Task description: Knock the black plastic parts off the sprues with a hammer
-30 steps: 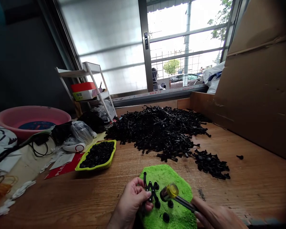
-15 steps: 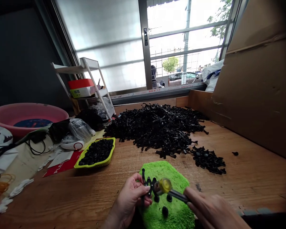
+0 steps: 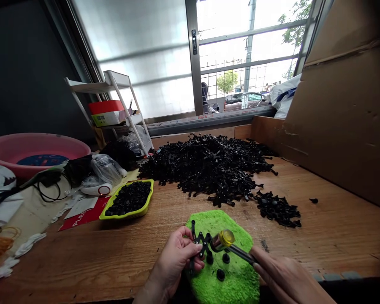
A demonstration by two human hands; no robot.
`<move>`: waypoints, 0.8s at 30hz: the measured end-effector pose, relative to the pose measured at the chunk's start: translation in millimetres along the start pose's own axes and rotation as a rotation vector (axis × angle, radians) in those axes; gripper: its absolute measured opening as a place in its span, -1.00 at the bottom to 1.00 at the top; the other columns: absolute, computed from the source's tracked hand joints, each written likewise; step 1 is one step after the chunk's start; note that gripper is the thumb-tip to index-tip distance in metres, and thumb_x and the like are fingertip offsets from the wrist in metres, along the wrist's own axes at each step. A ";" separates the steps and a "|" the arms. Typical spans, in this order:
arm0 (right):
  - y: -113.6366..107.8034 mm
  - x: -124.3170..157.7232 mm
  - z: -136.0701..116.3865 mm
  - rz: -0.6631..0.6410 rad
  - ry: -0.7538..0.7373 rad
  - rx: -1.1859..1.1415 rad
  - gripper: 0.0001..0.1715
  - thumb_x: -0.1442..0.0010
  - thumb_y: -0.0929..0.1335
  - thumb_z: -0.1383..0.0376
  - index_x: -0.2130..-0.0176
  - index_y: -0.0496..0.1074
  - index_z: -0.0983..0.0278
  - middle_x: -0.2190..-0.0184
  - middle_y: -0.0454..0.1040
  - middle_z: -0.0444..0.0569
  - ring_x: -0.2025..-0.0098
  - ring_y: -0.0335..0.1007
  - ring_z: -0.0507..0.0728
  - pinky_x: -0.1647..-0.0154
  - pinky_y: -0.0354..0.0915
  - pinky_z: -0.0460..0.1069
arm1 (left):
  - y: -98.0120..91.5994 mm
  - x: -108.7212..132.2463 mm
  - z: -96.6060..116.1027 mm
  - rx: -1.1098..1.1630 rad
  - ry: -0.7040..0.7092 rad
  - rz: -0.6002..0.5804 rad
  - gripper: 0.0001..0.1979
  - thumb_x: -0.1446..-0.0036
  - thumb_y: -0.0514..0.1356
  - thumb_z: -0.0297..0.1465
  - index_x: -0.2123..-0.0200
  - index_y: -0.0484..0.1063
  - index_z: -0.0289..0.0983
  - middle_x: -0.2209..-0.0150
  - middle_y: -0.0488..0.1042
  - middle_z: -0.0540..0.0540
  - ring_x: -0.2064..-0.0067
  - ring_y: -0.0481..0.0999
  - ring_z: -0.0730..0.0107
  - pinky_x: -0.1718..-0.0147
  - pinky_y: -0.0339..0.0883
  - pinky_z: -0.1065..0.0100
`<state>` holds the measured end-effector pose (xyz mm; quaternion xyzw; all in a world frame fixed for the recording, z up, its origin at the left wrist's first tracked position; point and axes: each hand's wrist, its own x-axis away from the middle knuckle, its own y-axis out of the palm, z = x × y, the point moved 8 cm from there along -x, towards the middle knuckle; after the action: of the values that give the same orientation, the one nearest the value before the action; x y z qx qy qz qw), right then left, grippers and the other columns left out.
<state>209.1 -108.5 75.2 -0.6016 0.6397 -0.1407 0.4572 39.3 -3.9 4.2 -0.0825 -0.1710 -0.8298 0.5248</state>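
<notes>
Over green cloth [image 3: 237, 286]: black linkage [image 3: 204, 245] pinched in left hand [image 3: 179, 254], near mallet [image 3: 222, 240] gripped by right hand [image 3: 280, 270].

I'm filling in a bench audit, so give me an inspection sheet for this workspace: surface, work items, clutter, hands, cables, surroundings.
Surface: wooden table with dark specks and a smudge; green cloth near its front edge.
Work items: black linked part, yellow-faced hammer, black caps on the cloth, large black pile, smaller pile, yellow tray of black pieces.
Clutter: clear plastic bag and red card at left; lone black piece at right.
Hands: left hand holds the linked part; right hand grips the hammer's handle.
Cables: thin black loops at far left; connection not visible.
Surroundings: window, white shelf, pink basin, cardboard.
</notes>
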 end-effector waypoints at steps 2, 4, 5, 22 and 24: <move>0.1 -2.4 -4.6 -0.003 -0.030 -0.031 -0.67 -0.33 0.01 0.13 0.35 0.17 0.14 0.51 0.43 -0.11 0.56 0.37 0.11 0.60 0.16 -0.05 | 0.4 -1.7 -1.5 -0.016 -0.012 -0.013 -0.66 0.20 0.33 -0.36 0.43 0.21 -0.28 0.64 0.41 0.06 0.66 0.37 0.55 0.65 0.22 0.53; 6.2 -3.7 -7.2 -0.066 -0.050 0.037 -0.76 -0.32 0.03 0.24 0.31 0.16 0.16 0.56 0.37 -0.14 0.61 0.31 0.10 0.61 0.13 -0.04 | 0.1 -3.5 -2.4 -0.022 -0.012 -0.020 -0.66 0.19 0.33 -0.36 0.44 0.19 -0.27 0.65 0.40 0.07 0.67 0.37 0.54 0.67 0.20 0.54; 11.5 -3.4 -7.1 -0.120 -0.053 0.107 -0.80 -0.29 0.05 0.29 0.30 0.17 0.17 0.57 0.35 -0.14 0.62 0.30 0.11 0.62 0.11 -0.03 | -0.3 -4.3 -2.5 -0.021 -0.007 -0.020 -0.66 0.19 0.32 -0.36 0.44 0.17 -0.26 0.65 0.39 0.08 0.68 0.36 0.54 0.68 0.20 0.54; 29.9 0.5 5.2 -0.250 0.028 0.245 -0.83 -0.27 0.06 0.31 0.34 0.12 0.17 0.56 0.30 -0.16 0.59 0.23 0.14 0.61 -0.11 0.01 | 0.9 -5.1 -1.7 -0.075 0.041 0.012 -0.64 0.18 0.32 -0.34 0.45 0.14 -0.25 0.69 0.32 0.14 0.71 0.30 0.59 0.70 0.15 0.57; 25.0 2.1 10.6 -0.225 0.052 0.227 -0.77 -0.31 0.04 0.27 0.36 0.13 0.17 0.54 0.32 -0.15 0.56 0.26 0.13 0.59 -0.05 0.00 | -2.1 -3.8 1.1 -0.086 0.068 0.030 -0.65 0.19 0.34 -0.33 0.43 0.19 -0.26 0.70 0.28 0.17 0.72 0.28 0.62 0.72 0.05 0.60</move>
<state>201.4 -100.6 50.4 -0.6101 0.5599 -0.2776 0.4870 39.0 0.5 3.5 -0.0793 -0.1160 -0.8308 0.5385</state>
